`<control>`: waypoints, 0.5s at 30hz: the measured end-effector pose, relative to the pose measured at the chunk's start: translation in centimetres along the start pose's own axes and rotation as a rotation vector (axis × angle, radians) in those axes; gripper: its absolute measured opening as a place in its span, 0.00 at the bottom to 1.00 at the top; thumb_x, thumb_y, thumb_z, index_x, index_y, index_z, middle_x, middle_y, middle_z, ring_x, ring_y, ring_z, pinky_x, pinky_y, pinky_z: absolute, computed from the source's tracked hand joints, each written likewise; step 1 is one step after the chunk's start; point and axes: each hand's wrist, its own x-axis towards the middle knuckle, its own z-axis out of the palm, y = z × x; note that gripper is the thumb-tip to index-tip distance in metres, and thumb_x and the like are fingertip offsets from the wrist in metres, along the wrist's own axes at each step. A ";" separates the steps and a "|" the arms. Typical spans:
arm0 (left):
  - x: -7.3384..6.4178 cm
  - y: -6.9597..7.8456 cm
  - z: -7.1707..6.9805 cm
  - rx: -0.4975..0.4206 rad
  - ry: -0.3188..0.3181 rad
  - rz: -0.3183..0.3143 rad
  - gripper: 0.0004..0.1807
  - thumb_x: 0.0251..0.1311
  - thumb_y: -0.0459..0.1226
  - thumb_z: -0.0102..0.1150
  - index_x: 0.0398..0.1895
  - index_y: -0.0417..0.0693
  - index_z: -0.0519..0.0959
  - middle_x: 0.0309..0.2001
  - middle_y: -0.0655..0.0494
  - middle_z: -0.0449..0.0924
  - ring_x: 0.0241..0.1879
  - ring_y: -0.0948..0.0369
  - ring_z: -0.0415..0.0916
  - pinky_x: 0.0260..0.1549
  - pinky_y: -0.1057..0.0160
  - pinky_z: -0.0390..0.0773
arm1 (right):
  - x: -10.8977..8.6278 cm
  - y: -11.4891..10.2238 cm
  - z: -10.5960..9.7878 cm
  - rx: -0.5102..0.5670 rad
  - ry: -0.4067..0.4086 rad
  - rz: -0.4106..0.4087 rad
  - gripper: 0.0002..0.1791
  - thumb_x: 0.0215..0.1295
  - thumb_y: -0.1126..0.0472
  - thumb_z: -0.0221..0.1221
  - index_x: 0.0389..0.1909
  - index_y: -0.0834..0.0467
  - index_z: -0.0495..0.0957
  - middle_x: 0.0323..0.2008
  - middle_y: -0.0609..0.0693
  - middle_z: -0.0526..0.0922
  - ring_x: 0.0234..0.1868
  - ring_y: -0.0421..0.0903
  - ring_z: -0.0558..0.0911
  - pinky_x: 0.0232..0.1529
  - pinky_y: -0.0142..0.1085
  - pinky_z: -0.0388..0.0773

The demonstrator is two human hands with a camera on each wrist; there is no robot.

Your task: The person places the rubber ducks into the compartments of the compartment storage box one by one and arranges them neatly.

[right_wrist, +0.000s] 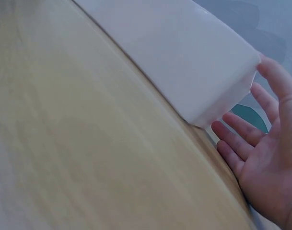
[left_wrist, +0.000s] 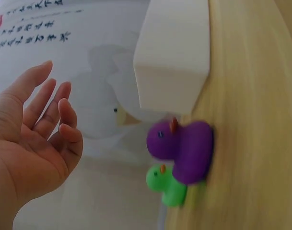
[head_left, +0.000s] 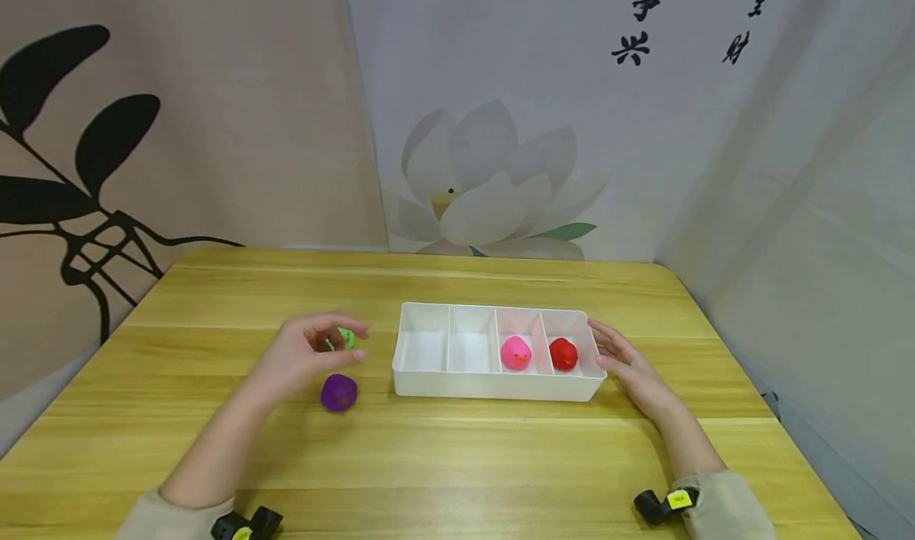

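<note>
My left hand [head_left: 299,349] hovers over the table with nothing in it, fingers loosely bent and thumb apart. Partly hidden behind it in the head view is a green toy duck [head_left: 348,338]. A purple toy duck [head_left: 339,393] sits just nearer, below the hand; both ducks [left_wrist: 193,151] stand upright in the left wrist view. To their right is a white divided box [head_left: 493,386]. A pink duck [head_left: 515,353] and a red duck [head_left: 563,354] occupy its two right compartments. My right hand [head_left: 636,372] touches the box's right end with fairly straight fingers, thumb at the rim corner.
The wooden table [head_left: 443,468] reaches back to a printed curtain [head_left: 500,63] with a lotus and characters. Its left and right edges slope away beside both arms. The box's two left compartments [head_left: 423,341] hold nothing.
</note>
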 end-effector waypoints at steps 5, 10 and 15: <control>-0.8 -1.2 -0.9 0.025 -0.029 0.006 0.14 0.53 0.39 0.70 0.43 0.49 0.83 0.38 0.49 0.79 0.30 0.55 0.72 0.22 0.64 0.71 | 0.0 0.1 -0.1 0.006 0.000 -0.001 0.32 0.70 0.64 0.49 0.73 0.58 0.53 0.68 0.66 0.57 0.66 0.57 0.59 0.55 0.28 0.64; -1.6 -2.4 -1.5 0.039 -0.060 -0.001 0.14 0.53 0.37 0.70 0.43 0.47 0.83 0.38 0.45 0.78 0.28 0.57 0.71 0.21 0.65 0.70 | 0.0 0.2 0.0 0.012 0.000 -0.005 0.32 0.70 0.64 0.49 0.73 0.58 0.53 0.68 0.66 0.57 0.66 0.56 0.60 0.55 0.28 0.64; -2.3 -3.3 -1.7 0.068 -0.089 -0.042 0.17 0.52 0.38 0.70 0.45 0.44 0.82 0.35 0.46 0.77 0.28 0.57 0.70 0.21 0.64 0.70 | 0.1 0.3 -0.1 0.023 -0.012 -0.043 0.32 0.70 0.66 0.49 0.73 0.61 0.52 0.68 0.68 0.57 0.63 0.45 0.65 0.56 0.27 0.64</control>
